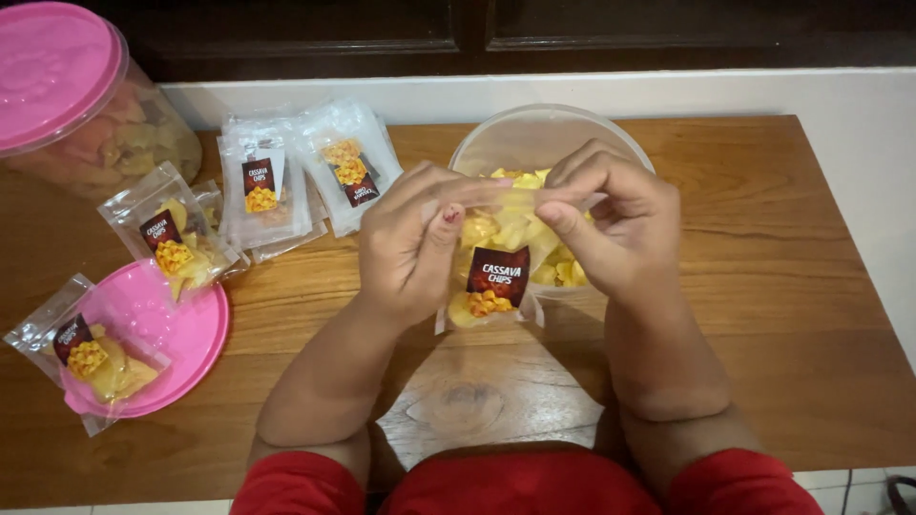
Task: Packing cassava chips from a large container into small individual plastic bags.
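Sitting at the wooden table (763,315) in red sleeves (520,486), the person holds a small clear pouch of yellow chips (496,277) up between both hands, just in front of and partly over a clear plastic tub (534,138) of loose chips. The left hand (410,238) pinches the pouch's top edge between thumb and curled fingers; the right hand (620,224) grips the same top strip from the other side, fingers bent over it. The pouch hangs below the fingers with its dark label facing up.

Off to the left, a pink lid (176,343) lies flat on the table, with one filled pouch (91,358) resting across its near edge and another filled pouch (176,238) at its far edge. Further back sits a loose stack of empty labelled pouches (305,176). At the far left corner stands a clear jar (143,133) topped with a pink cover (52,67), chips dimly visible inside
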